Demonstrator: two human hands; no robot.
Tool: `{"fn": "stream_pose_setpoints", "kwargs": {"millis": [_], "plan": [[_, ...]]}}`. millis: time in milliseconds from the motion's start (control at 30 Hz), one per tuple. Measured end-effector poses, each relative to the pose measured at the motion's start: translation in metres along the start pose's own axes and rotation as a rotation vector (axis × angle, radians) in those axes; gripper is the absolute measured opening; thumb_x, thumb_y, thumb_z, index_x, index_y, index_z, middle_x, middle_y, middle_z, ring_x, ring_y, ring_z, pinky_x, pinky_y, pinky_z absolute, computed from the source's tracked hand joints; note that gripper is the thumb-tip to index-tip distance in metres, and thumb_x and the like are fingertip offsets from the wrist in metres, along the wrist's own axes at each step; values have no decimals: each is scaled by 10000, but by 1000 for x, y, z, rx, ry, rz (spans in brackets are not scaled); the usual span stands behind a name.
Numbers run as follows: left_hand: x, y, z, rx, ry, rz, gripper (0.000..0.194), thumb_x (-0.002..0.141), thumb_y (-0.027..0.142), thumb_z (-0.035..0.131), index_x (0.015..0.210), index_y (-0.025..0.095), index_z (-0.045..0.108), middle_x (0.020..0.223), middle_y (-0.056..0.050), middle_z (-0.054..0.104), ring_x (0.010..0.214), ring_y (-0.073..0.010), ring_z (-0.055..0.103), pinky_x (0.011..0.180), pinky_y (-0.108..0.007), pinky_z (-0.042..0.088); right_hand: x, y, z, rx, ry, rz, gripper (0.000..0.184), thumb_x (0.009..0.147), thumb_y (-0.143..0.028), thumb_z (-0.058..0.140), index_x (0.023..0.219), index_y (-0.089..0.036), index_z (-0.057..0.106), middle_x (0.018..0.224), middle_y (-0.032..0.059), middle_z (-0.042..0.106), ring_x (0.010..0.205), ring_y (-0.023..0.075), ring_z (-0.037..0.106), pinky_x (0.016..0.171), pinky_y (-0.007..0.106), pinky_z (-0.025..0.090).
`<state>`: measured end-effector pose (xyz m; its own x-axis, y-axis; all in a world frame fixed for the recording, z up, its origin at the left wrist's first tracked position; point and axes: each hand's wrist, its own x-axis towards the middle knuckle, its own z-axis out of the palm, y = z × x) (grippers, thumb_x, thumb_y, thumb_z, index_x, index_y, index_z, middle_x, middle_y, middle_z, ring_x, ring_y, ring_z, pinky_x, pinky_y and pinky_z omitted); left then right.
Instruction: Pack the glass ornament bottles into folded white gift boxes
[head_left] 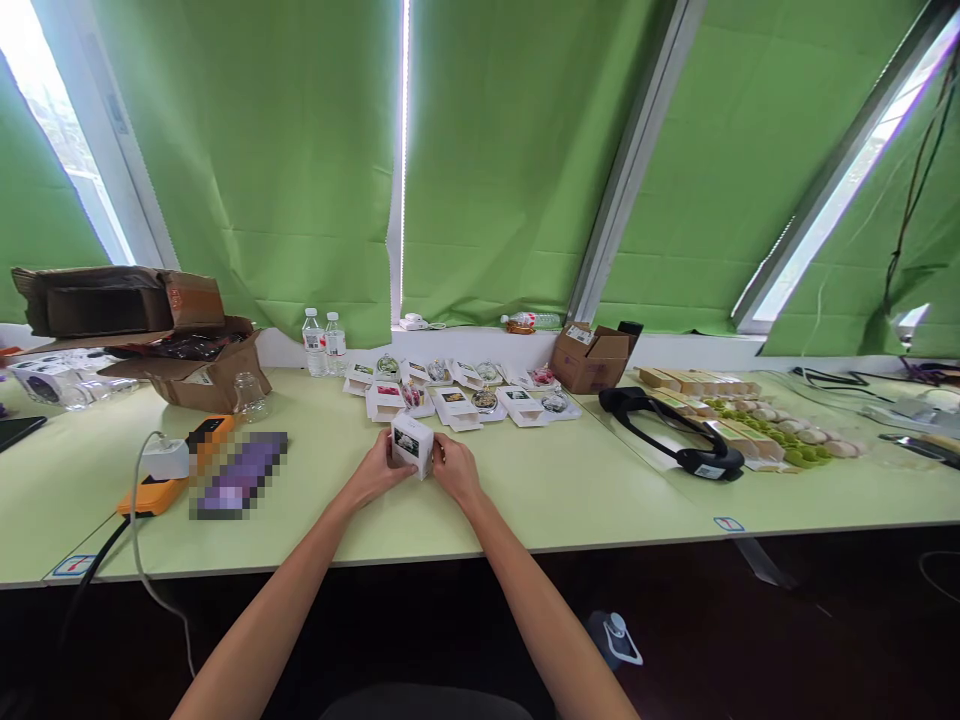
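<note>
Between my two hands is a small white box (pixel 412 443) with a dark flower picture on its front, held upright just above or on the table. My left hand (pixel 381 470) grips its left side, thumb across the lower front. The fingers of my right hand (pixel 454 466) are bent against the right side of the box. Just beyond it lie several opened white boxes (pixel 456 408) of the same kind, with small round ornaments (pixel 486 400) beside them in clear wrapping.
Two water bottles (pixel 313 345) and cardboard boxes (pixel 202 365) stand at left, near a phone-like blurred object (pixel 244 477) and an orange power strip (pixel 154 494). Rightward are an open carton (pixel 592 357), a black headset (pixel 675 440) and egg trays (pixel 795 432).
</note>
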<state>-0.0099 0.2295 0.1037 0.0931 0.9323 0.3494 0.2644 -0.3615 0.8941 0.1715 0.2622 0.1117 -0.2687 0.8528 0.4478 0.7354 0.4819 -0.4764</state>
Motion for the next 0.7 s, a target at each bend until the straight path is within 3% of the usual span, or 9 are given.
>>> {"fn": "stream_pose_setpoints", "kwargs": {"millis": [200,500,600,700], "plan": [[2,-1,-3,46,56,-12,484,710,324,707,1136,160,548,1090,-99,672,960,-242,648,813,-384,522,-1,-1,0,-24,6,-3,329,918,-196,409,1178,-236,605,1023,51,719,908,219,665,756,272,445],[5,-3,-8,99,142,-13,461,686,365,729,1076,161,593,1031,-100,691,872,-237,661,759,-377,526,-2,0,3,78,2,-14,357,910,-224,440,1254,-244,531,1044,16,714,781,173,680,725,257,459],[5,-1,-8,109,165,9,502,728,401,700,1153,179,553,1083,-94,671,915,-228,654,789,-366,522,-2,-1,4,100,-19,-19,347,908,-250,462,1248,-259,532,1044,4,714,747,159,681,726,257,464],[3,4,-8,221,246,89,654,767,408,674,1336,223,411,1208,-93,605,990,-216,627,841,-354,507,-2,-1,4,94,-31,-3,343,906,-276,487,1245,-260,537,1036,1,715,726,151,682,726,260,468]]}}
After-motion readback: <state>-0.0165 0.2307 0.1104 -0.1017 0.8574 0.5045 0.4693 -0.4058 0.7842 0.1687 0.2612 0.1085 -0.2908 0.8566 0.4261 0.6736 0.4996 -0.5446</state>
